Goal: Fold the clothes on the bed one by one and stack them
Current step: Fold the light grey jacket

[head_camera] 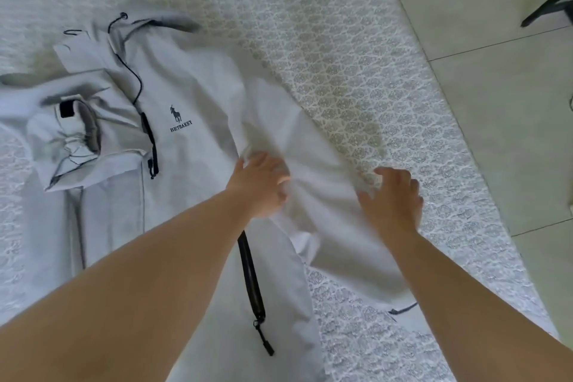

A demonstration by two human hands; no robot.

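A light grey hooded jacket [192, 96] lies spread on the bed, chest logo up, hood toward the top left, black zipper pull low in the middle. One sleeve is folded across its left side. The other sleeve [325, 195] runs down to the right. My left hand [260, 183] grips bunched fabric where this sleeve meets the body. My right hand [393, 198] lies on the sleeve's right edge with fingers spread and slightly bent; blur hides whether it pinches the cloth.
The bed wears a white cover with a grey lace-like pattern [356, 56]. Its edge runs diagonally at the right, with pale floor tiles [496, 102] beyond. A dark furniture leg [548, 6] stands at the top right.
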